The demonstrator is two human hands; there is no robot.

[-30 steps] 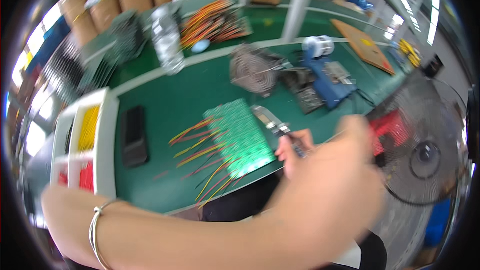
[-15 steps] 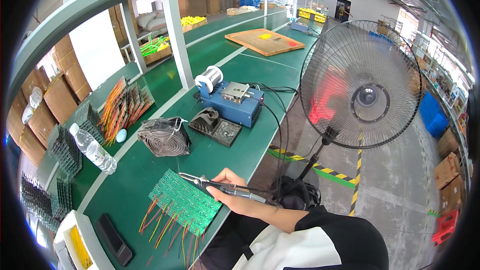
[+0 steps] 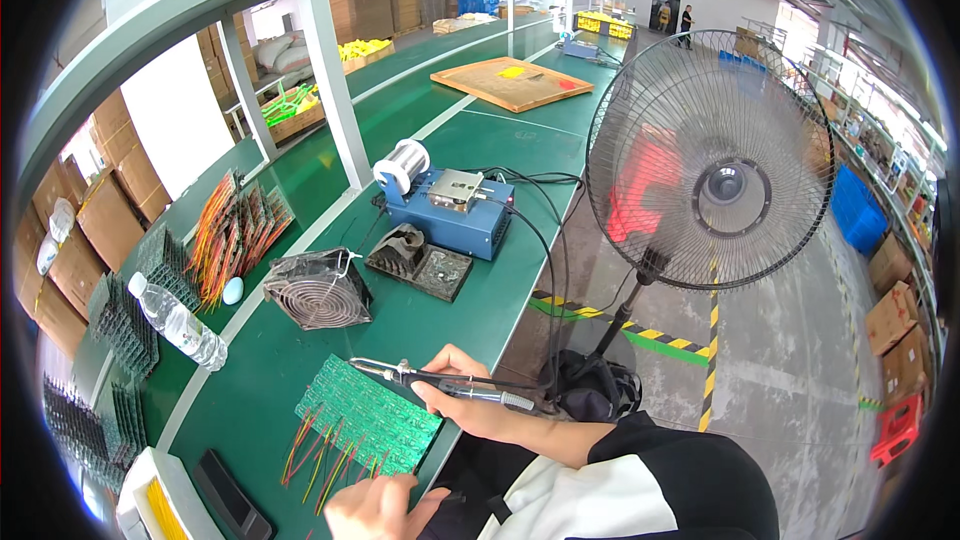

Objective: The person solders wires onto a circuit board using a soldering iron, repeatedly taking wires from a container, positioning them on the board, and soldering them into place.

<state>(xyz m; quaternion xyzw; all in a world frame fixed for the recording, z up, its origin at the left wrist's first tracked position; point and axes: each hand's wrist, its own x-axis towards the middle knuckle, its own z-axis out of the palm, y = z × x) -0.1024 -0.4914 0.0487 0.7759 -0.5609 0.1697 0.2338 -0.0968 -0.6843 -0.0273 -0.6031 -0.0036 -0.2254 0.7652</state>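
My right hand (image 3: 463,395) is closed around a soldering iron (image 3: 480,393) with a thin feed tube along it. Its metal tip points left, over the far edge of a green circuit board panel (image 3: 365,412). The panel lies flat near the table's front edge. Red, yellow and black wires (image 3: 318,450) stick out from its near side. Close to these wires, at the lower edge, my left hand (image 3: 375,508) has its fingers bent and its thumb apart. Nothing shows between that thumb and the fingers; some fingertips are hidden.
Beyond the panel stand a small fan (image 3: 318,290), an iron stand (image 3: 420,262) and a blue solder feeder (image 3: 445,210) with a spool. A bottle (image 3: 178,322), black case (image 3: 232,495) and stacked boards (image 3: 125,325) are on the left. A large caged fan (image 3: 712,160) stands right.
My left hand has come into view from the lower edge, beside the wires. My right hand still holds the soldering iron over the panel. The whole view has shifted slightly.
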